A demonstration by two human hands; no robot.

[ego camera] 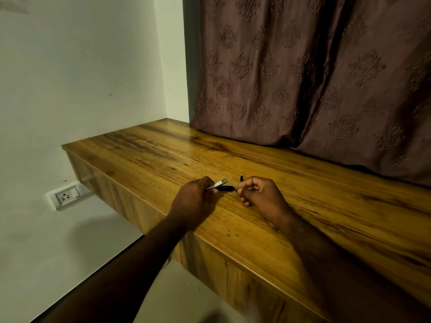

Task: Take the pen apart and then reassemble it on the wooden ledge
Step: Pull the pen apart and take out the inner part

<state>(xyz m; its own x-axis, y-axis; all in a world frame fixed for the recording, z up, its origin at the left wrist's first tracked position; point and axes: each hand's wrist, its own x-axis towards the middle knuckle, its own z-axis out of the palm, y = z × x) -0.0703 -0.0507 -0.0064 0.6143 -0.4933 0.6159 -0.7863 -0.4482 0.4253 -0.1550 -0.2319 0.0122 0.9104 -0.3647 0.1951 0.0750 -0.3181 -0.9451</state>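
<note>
Mid-disassembly on the wooden ledge [144, 150]: left hand [194, 199] pinches the pen [220, 185], right hand [258, 194] pinches a small black piece [241, 178]; setting parts down likely follows.

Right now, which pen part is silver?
The flat clip piece sticking out of the left hand; the barrel beneath it and the small piece by the right hand are black.
</note>
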